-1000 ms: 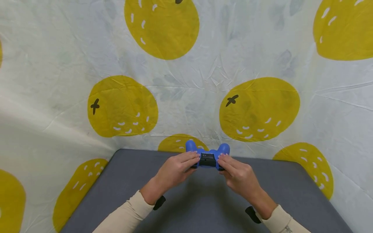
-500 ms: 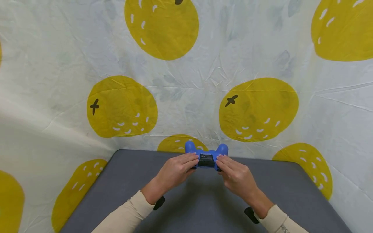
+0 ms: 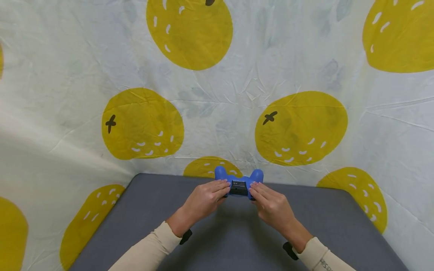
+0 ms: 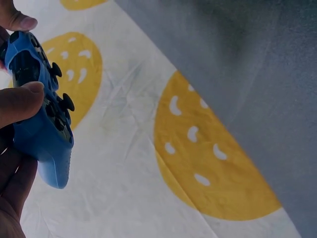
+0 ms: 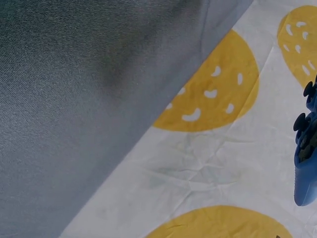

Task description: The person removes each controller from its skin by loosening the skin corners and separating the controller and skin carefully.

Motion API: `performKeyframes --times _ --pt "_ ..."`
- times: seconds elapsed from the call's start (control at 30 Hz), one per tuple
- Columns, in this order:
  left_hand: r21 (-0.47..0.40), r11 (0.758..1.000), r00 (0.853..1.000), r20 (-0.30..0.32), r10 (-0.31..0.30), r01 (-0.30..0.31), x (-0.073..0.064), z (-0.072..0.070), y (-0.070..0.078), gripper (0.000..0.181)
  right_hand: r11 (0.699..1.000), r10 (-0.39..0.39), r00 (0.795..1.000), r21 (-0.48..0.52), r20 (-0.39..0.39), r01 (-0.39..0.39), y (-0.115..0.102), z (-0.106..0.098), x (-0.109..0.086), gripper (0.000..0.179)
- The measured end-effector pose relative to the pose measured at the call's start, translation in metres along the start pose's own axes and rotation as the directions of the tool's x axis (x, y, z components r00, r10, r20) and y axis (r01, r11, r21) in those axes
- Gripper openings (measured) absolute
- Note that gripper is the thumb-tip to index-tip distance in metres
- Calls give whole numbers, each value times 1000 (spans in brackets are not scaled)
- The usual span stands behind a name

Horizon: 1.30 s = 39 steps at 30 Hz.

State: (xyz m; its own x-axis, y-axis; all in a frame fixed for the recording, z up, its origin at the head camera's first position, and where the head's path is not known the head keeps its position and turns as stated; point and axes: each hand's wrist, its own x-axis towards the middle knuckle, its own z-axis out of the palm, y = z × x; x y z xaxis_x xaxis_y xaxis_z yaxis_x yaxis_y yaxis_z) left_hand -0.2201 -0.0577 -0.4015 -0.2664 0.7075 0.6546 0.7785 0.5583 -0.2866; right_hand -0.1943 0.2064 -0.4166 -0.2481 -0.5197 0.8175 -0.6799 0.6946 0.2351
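A blue game controller (image 3: 255, 177) with a black middle panel is held up above the far part of the table, its two handles pointing up and away. The left hand (image 3: 205, 197) grips its left side and the right hand (image 3: 274, 207) its right side, fingers over the blue shell. In the left wrist view the left thumb (image 4: 22, 101) presses on the edge of the controller (image 4: 49, 144), whose two black thumbsticks face away from the hand. Only a handle and the thumbsticks of the controller (image 5: 306, 178) show in the right wrist view; the right hand is out of that view.
A grey table (image 3: 162, 195) lies under the hands. White fabric (image 3: 217, 128) printed with yellow fruit hangs behind and at both sides of it. Beige sleeves cover the forearms, and a black wrist device (image 3: 185, 236) sits under the left wrist.
The controller has shifted slightly left and a little lower. The right hand has moved slightly left with it, while the left hand is nearly still; both keep their grip.
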Motion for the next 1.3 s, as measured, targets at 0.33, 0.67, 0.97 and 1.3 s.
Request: performKeyframes --times 0.33,0.67,0.97,1.3 --pt "14 1000 1000 -1 1 -1 -3 6 0 44 1000 3 1000 6 15 -3 1 6 -5 51" --pt "3 1000 1000 -2 -11 11 -4 8 0 42 1000 0 1000 1 13 0 2 12 -9 49" --pt "-5 1000 999 -12 -31 31 -9 14 -1 43 1000 5 1000 0 31 -5 2 18 -11 49" --pt "12 1000 999 -33 -17 18 -8 20 -4 43 1000 -2 1000 -12 14 2 5 22 -12 49"
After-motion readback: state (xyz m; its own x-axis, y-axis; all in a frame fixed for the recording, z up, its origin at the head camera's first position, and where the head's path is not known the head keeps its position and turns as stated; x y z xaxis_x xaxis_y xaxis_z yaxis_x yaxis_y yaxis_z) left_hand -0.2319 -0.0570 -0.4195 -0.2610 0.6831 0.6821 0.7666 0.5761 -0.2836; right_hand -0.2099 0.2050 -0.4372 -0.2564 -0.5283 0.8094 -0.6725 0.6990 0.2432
